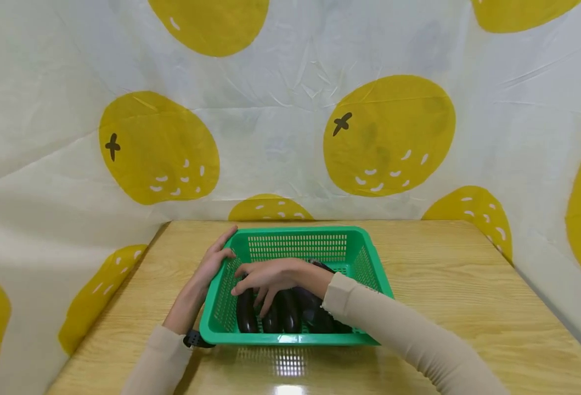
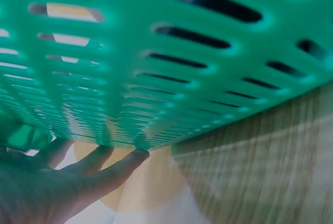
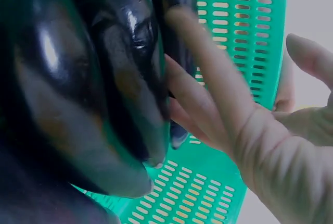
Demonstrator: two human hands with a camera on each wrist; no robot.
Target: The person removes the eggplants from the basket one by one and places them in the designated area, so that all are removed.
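Observation:
A green plastic basket [image 1: 290, 339] with slotted walls holds several glossy dark eggplants [image 1: 289, 315], lying side by side. My left hand [image 1: 211, 266] holds the basket's left side, thumb over the rim; its fingers [image 2: 112, 174] lie along the outer wall in the left wrist view. Inside the basket, my right hand [image 1: 272, 274] reaches over the leftmost eggplant [image 1: 246, 314] with its fingers spread. In the right wrist view, the fingers [image 3: 208, 67] extend against that eggplant and beside its neighbour [image 3: 130, 62], while the thumb [image 3: 307, 52] stands apart.
The basket stands on a wooden table [image 1: 443, 285], whose surface extends to both sides of it. Behind and to the left hangs a pale cloth [image 1: 270, 137] printed with large yellow fruit. A black watch [image 1: 196, 340] circles the left wrist, near the basket's front left corner.

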